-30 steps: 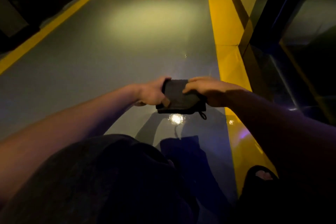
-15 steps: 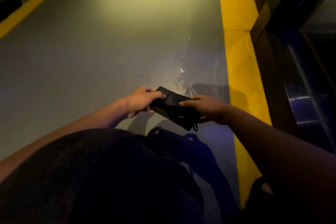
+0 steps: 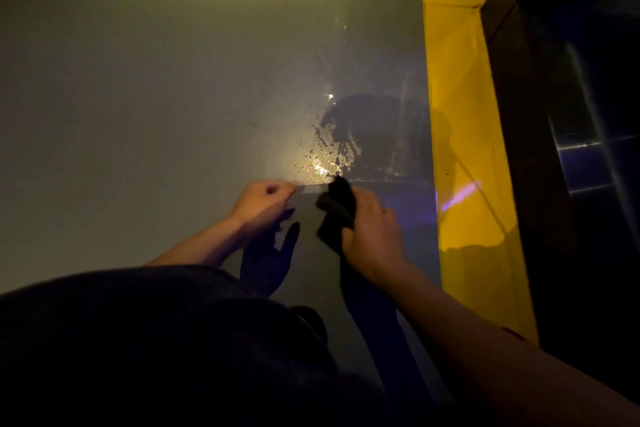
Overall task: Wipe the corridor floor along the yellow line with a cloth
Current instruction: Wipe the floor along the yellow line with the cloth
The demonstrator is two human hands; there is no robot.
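Grey corridor floor (image 3: pixel 138 97) fills most of your view, wide bare stretch to the left and ahead of your hands, dim with one bright glare patch; yellow line (image 3: pixel 460 114) runs along the right side from top edge down toward your right forearm, straight left edge, with a dark wall base (image 3: pixel 554 184) just beyond it on the right. Wet spatter (image 3: pixel 325 152) glints on the floor right ahead of your hands, between them and the yellow line's inner edge, dark shadow blob just past it. No readable writing, brand or label anywhere, too dark to tell on the cloth. Your right hand (image 3: pixel 370 236) has fingers curled around a black cloth (image 3: pixel 337 210), bunched up, sticking out above and to the left of the fist; can't tell if the cloth touches the floor. Cloth sits near the yellow line but apart from it, a strip of grey floor between. Your left hand (image 3: pixel 263 201) is just left of the cloth, not touching it, fingers curled in loosely with nothing in them, its shadow spread on the floor below. Dark clothing (image 3: pixel 156 340) covers the bottom left of the view
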